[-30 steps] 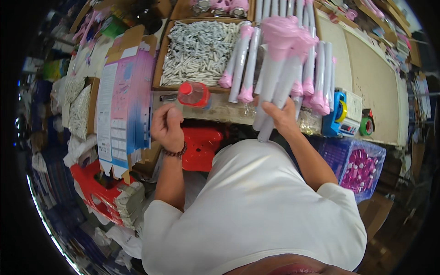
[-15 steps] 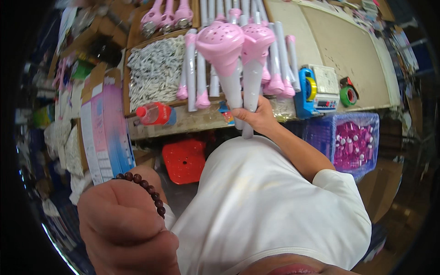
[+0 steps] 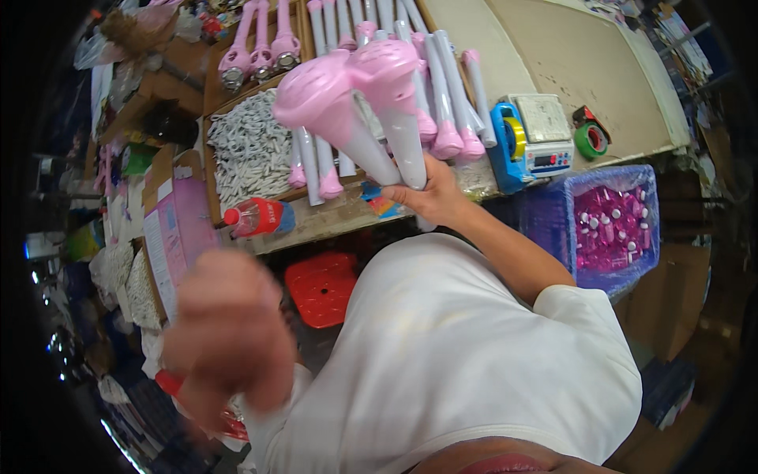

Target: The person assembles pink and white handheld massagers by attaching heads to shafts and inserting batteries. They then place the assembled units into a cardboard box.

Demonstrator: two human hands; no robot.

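Observation:
Near the table's front edge, my right hand (image 3: 437, 196) grips two wand-like things by their narrow lower ends. The left wand (image 3: 320, 99) and the right wand (image 3: 387, 75) each have a white tapering handle and a pink domed head; their heads tilt up and left, side by side. Low on the left and close to the camera, my left hand (image 3: 227, 324) is smeared by motion, so its fingers cannot be made out. Behind the wands lie several white tubes with pink ends (image 3: 446, 142).
A box of small white parts (image 3: 249, 146) sits at the left, behind a red-capped bottle (image 3: 257, 216). To the right are a scale (image 3: 545, 134), a blue tape dispenser (image 3: 505, 150) and green tape (image 3: 591, 141). A purple crate (image 3: 545, 237) and red stool (image 3: 320, 288) stand lower.
The two wands have tilted further left in my right hand, their heads spreading slightly apart. My left hand has shifted up and away from the camera and become blurred.

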